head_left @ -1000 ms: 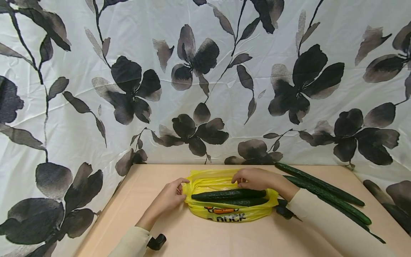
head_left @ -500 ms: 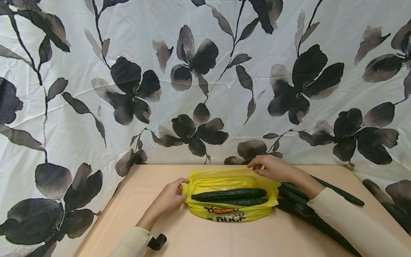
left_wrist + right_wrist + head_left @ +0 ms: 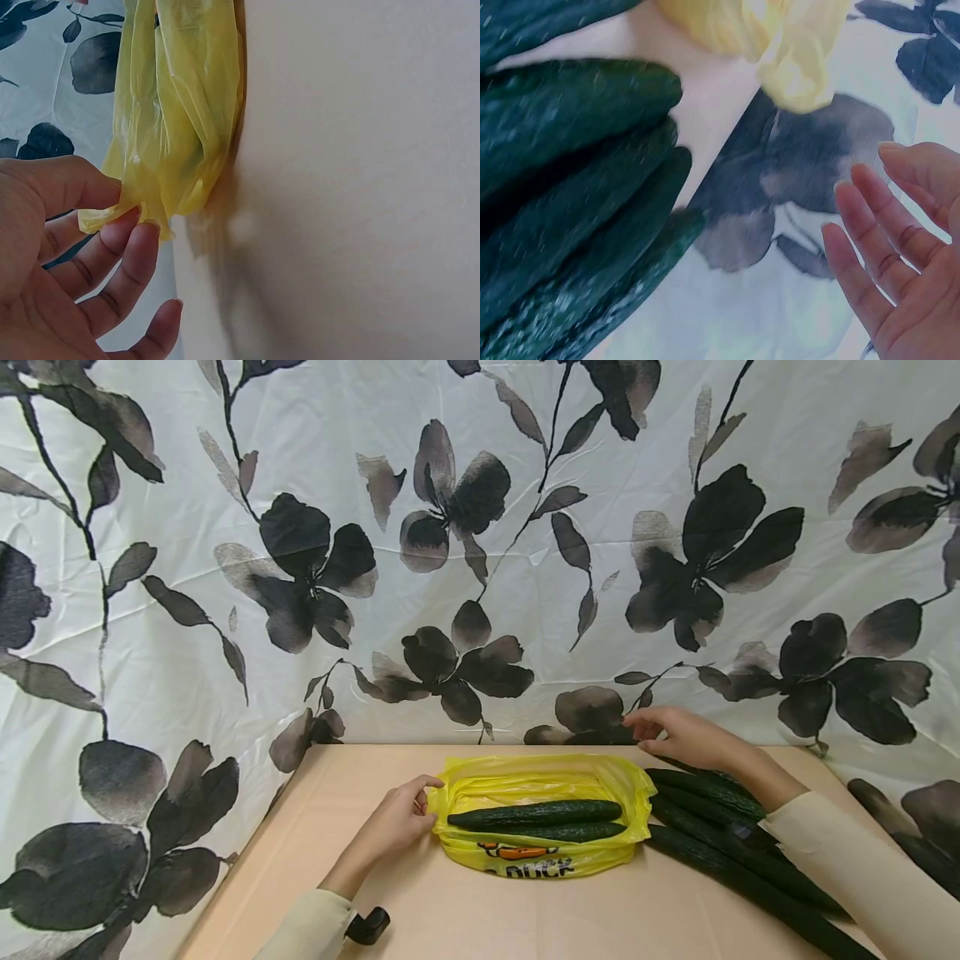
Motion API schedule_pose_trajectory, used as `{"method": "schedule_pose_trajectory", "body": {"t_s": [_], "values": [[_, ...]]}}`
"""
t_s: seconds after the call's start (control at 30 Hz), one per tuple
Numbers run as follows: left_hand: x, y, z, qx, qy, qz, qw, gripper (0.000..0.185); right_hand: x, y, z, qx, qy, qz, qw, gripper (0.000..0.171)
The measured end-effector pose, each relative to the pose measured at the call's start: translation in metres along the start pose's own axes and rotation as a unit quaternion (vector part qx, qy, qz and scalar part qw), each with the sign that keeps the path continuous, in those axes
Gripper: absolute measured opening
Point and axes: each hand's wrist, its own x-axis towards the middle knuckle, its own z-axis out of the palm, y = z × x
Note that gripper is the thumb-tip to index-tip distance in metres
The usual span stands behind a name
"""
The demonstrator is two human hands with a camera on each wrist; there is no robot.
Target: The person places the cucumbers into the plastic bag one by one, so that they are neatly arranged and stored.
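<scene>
A yellow plastic bag (image 3: 525, 856) lies in the middle of the table in the head view, its mouth spread wide. Inside it rest two dark green cucumbers, the upper one (image 3: 536, 814) more exposed than the lower (image 3: 577, 832). My left hand (image 3: 401, 818) pinches the bag's left edge between thumb and fingers, with gathered plastic (image 3: 180, 112) showing in the left wrist view. Raised at the table's back edge, my right hand (image 3: 678, 733) holds nothing. Its fingers (image 3: 859, 270) are apart and loosely bent, above several loose cucumbers (image 3: 570, 127).
The loose cucumbers (image 3: 738, 881) lie side by side to the right of the bag, partly under the right forearm. A pale tabletop (image 3: 360, 768) ends at a hanging floral cloth (image 3: 525, 593). A small black device (image 3: 367, 925) sits at the left wrist.
My right hand has moved from over the bag's opening to the right and back, over the loose cucumbers. The left hand and the bag's cucumbers have stayed in place.
</scene>
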Motion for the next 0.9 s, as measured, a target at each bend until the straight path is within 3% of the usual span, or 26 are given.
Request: {"method": "schedule_pose_trajectory", "body": {"t_s": [0.33, 0.6, 0.9], "values": [[-0.001, 0.001, 0.0, 0.0, 0.0, 0.0, 1.0, 0.049, -0.015, 0.018, -0.011, 0.01, -0.021, 0.009, 1.0, 0.039], [-0.002, 0.001, -0.001, -0.001, -0.003, -0.007, 1.0, 0.05, -0.021, 0.036, -0.012, 0.01, -0.032, 0.041, 0.999, 0.047], [-0.002, 0.0, 0.0, 0.006, -0.006, -0.004, 1.0, 0.051, -0.032, 0.049, -0.013, 0.034, -0.046, 0.048, 0.997, 0.051]]}}
